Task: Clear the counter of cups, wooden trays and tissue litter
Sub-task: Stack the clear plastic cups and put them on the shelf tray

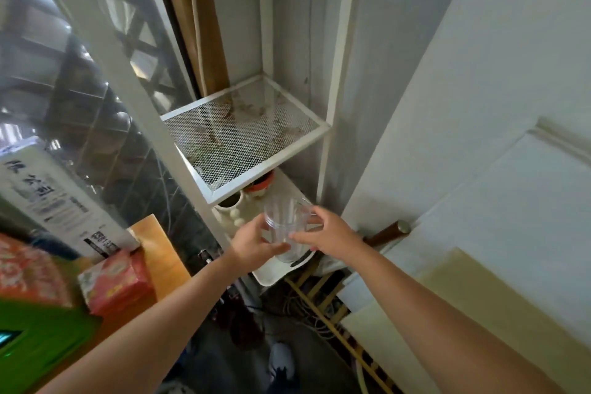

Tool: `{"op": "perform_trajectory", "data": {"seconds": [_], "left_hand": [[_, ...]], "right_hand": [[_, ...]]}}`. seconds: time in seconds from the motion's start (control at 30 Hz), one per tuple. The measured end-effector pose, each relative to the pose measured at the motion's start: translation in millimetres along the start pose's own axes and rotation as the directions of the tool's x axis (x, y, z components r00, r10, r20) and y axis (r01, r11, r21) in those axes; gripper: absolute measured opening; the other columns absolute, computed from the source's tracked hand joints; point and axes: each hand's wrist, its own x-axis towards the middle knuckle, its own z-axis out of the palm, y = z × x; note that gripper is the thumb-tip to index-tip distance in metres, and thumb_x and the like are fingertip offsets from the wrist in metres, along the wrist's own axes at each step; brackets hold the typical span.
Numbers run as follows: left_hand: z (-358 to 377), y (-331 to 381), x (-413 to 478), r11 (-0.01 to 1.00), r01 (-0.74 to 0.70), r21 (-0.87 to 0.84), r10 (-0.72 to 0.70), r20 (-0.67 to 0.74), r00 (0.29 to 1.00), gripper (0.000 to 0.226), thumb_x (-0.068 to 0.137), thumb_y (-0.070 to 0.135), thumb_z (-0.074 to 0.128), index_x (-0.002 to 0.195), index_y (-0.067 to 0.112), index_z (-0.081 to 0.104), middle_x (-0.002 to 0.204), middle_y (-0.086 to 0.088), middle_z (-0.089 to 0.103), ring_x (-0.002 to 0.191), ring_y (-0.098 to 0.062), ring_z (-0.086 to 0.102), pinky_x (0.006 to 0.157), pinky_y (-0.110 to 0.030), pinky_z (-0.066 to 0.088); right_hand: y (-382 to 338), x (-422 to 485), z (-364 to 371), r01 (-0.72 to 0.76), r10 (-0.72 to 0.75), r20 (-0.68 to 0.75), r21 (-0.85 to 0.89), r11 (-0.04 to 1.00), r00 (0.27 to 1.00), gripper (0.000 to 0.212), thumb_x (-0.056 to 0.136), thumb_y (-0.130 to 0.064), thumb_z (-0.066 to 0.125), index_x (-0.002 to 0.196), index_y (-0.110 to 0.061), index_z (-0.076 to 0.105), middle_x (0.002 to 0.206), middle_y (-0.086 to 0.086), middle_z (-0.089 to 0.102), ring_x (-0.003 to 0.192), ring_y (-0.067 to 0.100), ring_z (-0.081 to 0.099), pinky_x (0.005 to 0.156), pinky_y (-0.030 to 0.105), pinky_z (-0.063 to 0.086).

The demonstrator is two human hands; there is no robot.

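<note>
You have one clear cup (283, 227) pinched between both hands just below frame centre, over the white tray (271, 275) on the lower shelf of the white rack. Your left hand (256, 241) wraps its near side from 8 o'clock; your right hand (329, 233) closes fingers on the rim and far side from 3 o'clock. I judge this cup is being put away, so one piece is nearly done. The desk (160, 253) at 9 o'clock shows only boxes; no wooden trays or tissue litter are visible, so what remains can't be told.
</note>
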Motion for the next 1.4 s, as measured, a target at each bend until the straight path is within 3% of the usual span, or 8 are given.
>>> {"op": "perform_trajectory", "data": {"seconds": [0.17, 0.27, 0.5, 0.73, 0.87, 1.0, 1.23, 1.4], "left_hand": [[10.9, -11.7, 10.4, 0.995, 0.09, -0.047, -0.091, -0.031, 0.995, 0.062, 0.074, 0.03, 0.085, 0.127, 0.019, 0.055, 0.114, 0.002, 0.068, 0.082, -0.015, 0.072, 0.077, -0.04, 0.059], [12.7, -18.3, 17.0, 0.987, 0.061, -0.151, -0.067, -0.033, 0.997, 0.063, 0.073, 0.031, 0.086, 0.126, 0.024, 0.053, 0.113, 0.002, 0.068, 0.072, -0.008, 0.072, 0.062, -0.025, 0.055], [27.9, -36.3, 37.7, 0.96, 0.109, -0.257, -0.141, -0.109, 0.984, 0.069, 0.074, 0.013, 0.086, 0.135, 0.022, 0.053, 0.116, 0.004, 0.065, 0.077, -0.007, 0.069, 0.059, -0.019, 0.054], [43.0, -48.9, 57.3, 0.943, 0.159, -0.292, -0.206, -0.136, 0.969, 0.071, 0.079, 0.008, 0.081, 0.141, 0.02, 0.048, 0.123, 0.003, 0.062, 0.094, -0.019, 0.07, 0.067, -0.016, 0.056], [49.7, -57.5, 68.5, 0.947, 0.177, -0.268, -0.221, -0.146, 0.964, 0.071, 0.079, 0.007, 0.081, 0.142, 0.017, 0.048, 0.125, -0.001, 0.062, 0.095, -0.02, 0.068, 0.083, -0.039, 0.059], [56.4, -71.7, 77.0, 0.947, 0.184, -0.265, -0.225, -0.135, 0.965, 0.069, 0.079, 0.007, 0.08, 0.14, 0.017, 0.049, 0.129, -0.003, 0.063, 0.094, -0.019, 0.07, 0.089, -0.047, 0.058], [68.3, -97.4, 88.3, 0.951, 0.19, -0.243, -0.229, -0.144, 0.963, 0.069, 0.08, 0.01, 0.08, 0.141, 0.02, 0.048, 0.131, 0.001, 0.063, 0.077, 0.012, 0.064, 0.085, -0.041, 0.059], [74.8, -107.7, 89.1, 0.951, 0.2, -0.235, -0.233, -0.125, 0.964, 0.068, 0.081, 0.009, 0.078, 0.141, 0.019, 0.047, 0.129, -0.001, 0.064, 0.098, -0.022, 0.072, 0.088, -0.05, 0.057]], "right_hand": [[11.2, 19.2, 4.6, -0.008, 0.007, -0.007, -0.066, 0.998, 1.0, 0.08, 0.069, -0.04, 0.087, 0.138, -0.027, 0.049, 0.125, -0.009, 0.063, 0.103, 0.006, 0.064, 0.083, 0.025, 0.055], [20.2, 31.2, 13.8, -0.006, 0.006, -0.004, -0.014, 1.0, 1.0, 0.081, 0.071, -0.033, 0.086, 0.141, -0.028, 0.046, 0.134, -0.006, 0.059, 0.112, 0.012, 0.062, 0.09, 0.032, 0.055], [43.5, 59.6, 31.3, -0.057, 0.059, -0.029, 0.055, 0.997, 0.998, 0.089, 0.07, -0.036, 0.088, 0.144, -0.034, 0.04, 0.122, -0.015, 0.053, 0.109, 0.006, 0.056, 0.052, 0.005, 0.045], [66.1, 89.2, 44.2, -0.094, 0.095, -0.035, 0.021, 0.995, 0.995, 0.082, 0.076, -0.03, 0.085, 0.144, -0.031, 0.039, 0.139, -0.004, 0.054, 0.118, 0.013, 0.059, 0.085, 0.02, 0.048], [77.0, 103.6, 50.7, -0.107, 0.109, -0.05, 0.028, 0.994, 0.993, 0.082, 0.077, -0.03, 0.084, 0.145, -0.029, 0.038, 0.141, -0.003, 0.054, 0.122, 0.015, 0.058, 0.092, 0.026, 0.049], [88.0, 110.7, 57.2, -0.102, 0.106, -0.054, 0.07, 0.992, 0.993, 0.083, 0.078, -0.032, 0.083, 0.146, -0.03, 0.036, 0.143, -0.003, 0.052, 0.125, 0.016, 0.056, 0.096, 0.03, 0.049], [106.6, 117.8, 68.5, -0.103, 0.112, -0.064, 0.127, 0.987, 0.992, 0.077, 0.08, -0.028, 0.081, 0.144, -0.029, 0.039, 0.141, 0.0, 0.054, 0.126, 0.018, 0.055, 0.094, 0.029, 0.049], [116.7, 118.6, 75.8, -0.103, 0.113, -0.082, 0.121, 0.987, 0.99, 0.076, 0.081, -0.025, 0.08, 0.144, -0.026, 0.039, 0.136, 0.001, 0.056, 0.122, 0.018, 0.057, 0.085, 0.022, 0.046]]}}
